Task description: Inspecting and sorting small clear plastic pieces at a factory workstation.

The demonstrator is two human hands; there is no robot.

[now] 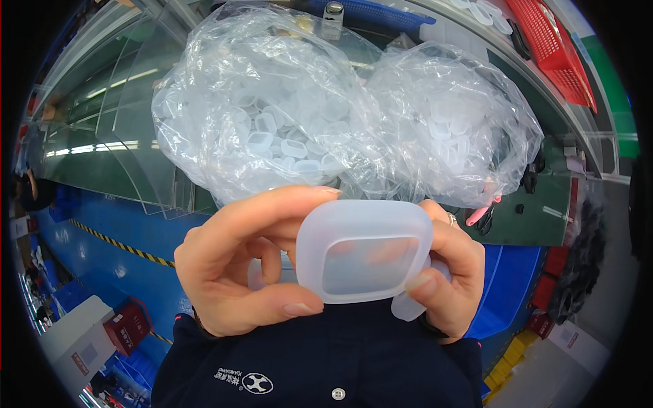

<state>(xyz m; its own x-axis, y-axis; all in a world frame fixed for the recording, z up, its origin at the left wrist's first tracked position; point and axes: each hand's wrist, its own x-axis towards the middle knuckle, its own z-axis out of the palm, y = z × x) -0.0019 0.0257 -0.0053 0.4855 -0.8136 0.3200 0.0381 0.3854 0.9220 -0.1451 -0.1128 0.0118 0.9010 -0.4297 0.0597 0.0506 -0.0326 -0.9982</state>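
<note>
Both the left hand [221, 268] and right hand [459, 268] grip a frosted cover [360, 217] in their fingers [289, 200], half hiding another piece [407, 309], in front of a dark shirt [388, 353] bearing white lettering [231, 375] and an emblem [258, 383].

Frosted translucent piece [367, 262] held between left hand [228, 265] and right hand [454, 265]; rounded-square, clearer squarish panel framed by thick pale border, face turned toward camera. Second translucent piece [407, 308] tucked against right hand, partly hidden.
</note>
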